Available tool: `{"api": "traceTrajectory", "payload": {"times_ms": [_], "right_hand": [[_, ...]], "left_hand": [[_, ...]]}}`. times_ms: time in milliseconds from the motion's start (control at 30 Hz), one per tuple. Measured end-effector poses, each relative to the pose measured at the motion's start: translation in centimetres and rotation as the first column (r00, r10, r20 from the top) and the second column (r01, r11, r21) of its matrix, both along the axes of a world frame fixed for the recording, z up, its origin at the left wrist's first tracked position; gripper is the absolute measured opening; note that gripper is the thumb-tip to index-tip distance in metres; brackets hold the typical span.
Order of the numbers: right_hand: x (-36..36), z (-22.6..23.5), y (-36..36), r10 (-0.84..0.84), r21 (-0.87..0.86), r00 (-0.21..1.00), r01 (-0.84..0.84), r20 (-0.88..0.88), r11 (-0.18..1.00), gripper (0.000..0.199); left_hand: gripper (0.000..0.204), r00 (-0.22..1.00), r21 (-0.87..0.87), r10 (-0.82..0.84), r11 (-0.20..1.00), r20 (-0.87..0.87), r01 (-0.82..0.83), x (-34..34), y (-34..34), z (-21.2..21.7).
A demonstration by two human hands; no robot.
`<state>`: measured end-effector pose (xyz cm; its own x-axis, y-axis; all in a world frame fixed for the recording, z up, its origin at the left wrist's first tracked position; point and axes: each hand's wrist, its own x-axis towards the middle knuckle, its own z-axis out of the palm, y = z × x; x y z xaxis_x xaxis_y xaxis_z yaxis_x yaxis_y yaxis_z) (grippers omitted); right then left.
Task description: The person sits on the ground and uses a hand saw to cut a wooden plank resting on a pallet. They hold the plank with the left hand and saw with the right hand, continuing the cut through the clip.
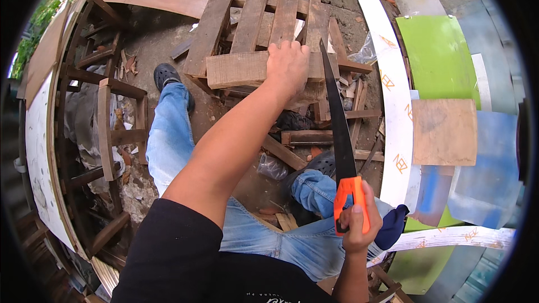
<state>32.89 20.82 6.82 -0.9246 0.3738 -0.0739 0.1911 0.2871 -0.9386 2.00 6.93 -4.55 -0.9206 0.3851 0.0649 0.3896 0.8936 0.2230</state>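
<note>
My left hand point(287, 66) presses down on a short thick wooden board point(238, 69) that lies across a wooden pallet point(252, 17). My right hand point(359, 221) grips the orange handle of a hand saw point(339, 129). Its long black blade points away from me, with the tip next to my left hand at the board's right end. My legs in blue jeans stand below, one dark shoe point(166, 74) left of the pallet.
Scrap wood pieces point(306, 137) lie under the pallet. A dark wooden frame point(106, 129) stands at the left. On the right are a curved white strip point(393, 90), a green panel point(438, 56), a brown square board point(444, 132) and blue sheets point(494, 174).
</note>
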Motion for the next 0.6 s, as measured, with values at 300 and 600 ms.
{"api": "traceTrajectory", "payload": {"times_ms": [300,600], "right_hand": [[-14.8,-2.5,0.1,0.129,0.006,0.991,-0.129,-0.046,0.992,0.041],[-2.7,-0.3,-0.2,0.021,0.0,1.0,-0.021,0.004,1.0,0.049]], "left_hand": [[0.042,0.999,-0.019,-0.018,1.0,-0.03,0.017,-0.2,-0.3,0.2],[0.05,0.999,-0.018,-0.011,1.0,0.044,0.011,0.6,0.2,0.8]]}}
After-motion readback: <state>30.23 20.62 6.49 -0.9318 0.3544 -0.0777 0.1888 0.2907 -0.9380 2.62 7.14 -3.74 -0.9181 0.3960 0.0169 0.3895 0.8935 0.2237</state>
